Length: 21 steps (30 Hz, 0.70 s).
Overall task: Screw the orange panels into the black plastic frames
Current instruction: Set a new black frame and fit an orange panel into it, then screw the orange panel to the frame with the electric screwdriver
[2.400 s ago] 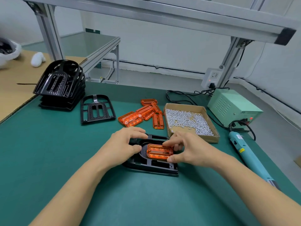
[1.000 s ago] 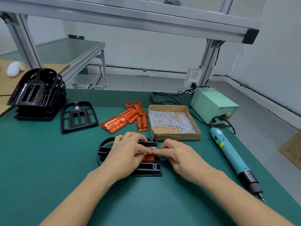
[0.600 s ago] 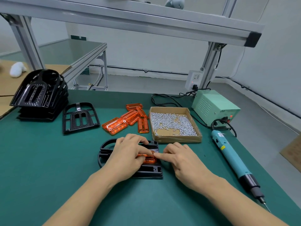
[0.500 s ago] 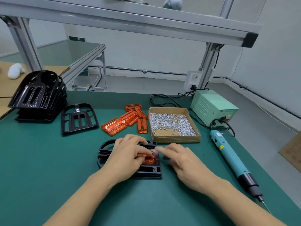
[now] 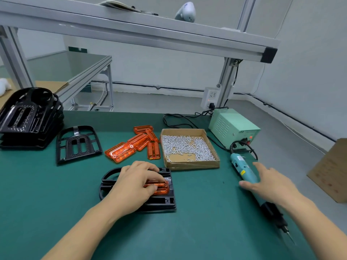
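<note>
Nearest, on the green mat (image 5: pixel 47 194), the left hand (image 5: pixel 135 186) lies palm down on a black frame (image 5: pixel 165 201), its fingers lightly bent and pressing an orange panel (image 5: pixel 161 187) seated in the frame. The panel's long axis runs left to right; the frame's rounded loop end points left and its squared end right.

To the right, the right hand (image 5: pixel 270 186) is spread open over the teal electric screwdriver (image 5: pixel 242 169), fingers straight, thumb just at the barrel's left side. Whether the palm touches the tool cannot be told, and the fingers are not closed around it. The screwdriver lies on the mat with its long axis running near to far, the dark bit end (image 5: pixel 281 224) pointing toward the near right and its cable end toward the far side.

Farther back, at centre, an open cardboard box (image 5: pixel 189 165) holds a loose scatter of small silver screws (image 5: pixel 185 147), with bare cardboard showing in patches. Just left of it is a loose pile of orange panels (image 5: pixel 131 145), lying at mixed angles. Left again, a single black frame (image 5: pixel 78 144) lies flat, arched end pointing far. At the far left a stack of black frames (image 5: pixel 28 117) is piled up. At the far right stands the pale green power box (image 5: pixel 232 126), cabled to the screwdriver.
</note>
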Available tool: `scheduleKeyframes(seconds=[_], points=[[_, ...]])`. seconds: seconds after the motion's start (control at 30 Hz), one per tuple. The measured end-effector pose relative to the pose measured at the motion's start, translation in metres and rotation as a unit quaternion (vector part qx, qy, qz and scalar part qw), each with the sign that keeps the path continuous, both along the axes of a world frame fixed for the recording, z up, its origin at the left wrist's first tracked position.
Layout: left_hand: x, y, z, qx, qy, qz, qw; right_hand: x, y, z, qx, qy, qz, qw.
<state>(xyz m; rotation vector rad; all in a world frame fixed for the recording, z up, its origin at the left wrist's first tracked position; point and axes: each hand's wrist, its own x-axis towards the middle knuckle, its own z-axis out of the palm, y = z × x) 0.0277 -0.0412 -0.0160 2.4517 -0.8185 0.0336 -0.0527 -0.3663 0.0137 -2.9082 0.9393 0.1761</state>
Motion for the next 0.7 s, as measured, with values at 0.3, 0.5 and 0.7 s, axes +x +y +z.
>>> scheduleKeyframes(seconds=[0.3,0.5,0.7], points=[[-0.001,0.000,0.002,0.006,0.005,0.005,1.000,0.000,-0.003,0.002,0.081,-0.004,-0.010,0.997],[-0.002,-0.001,0.006,-0.027,0.024,0.012,0.999,-0.015,-0.017,0.012,0.457,-0.208,-0.059,0.863],[0.013,-0.031,0.028,-0.097,0.004,0.027,0.995,-0.012,0.003,0.040,0.676,-0.446,0.039,0.586]])
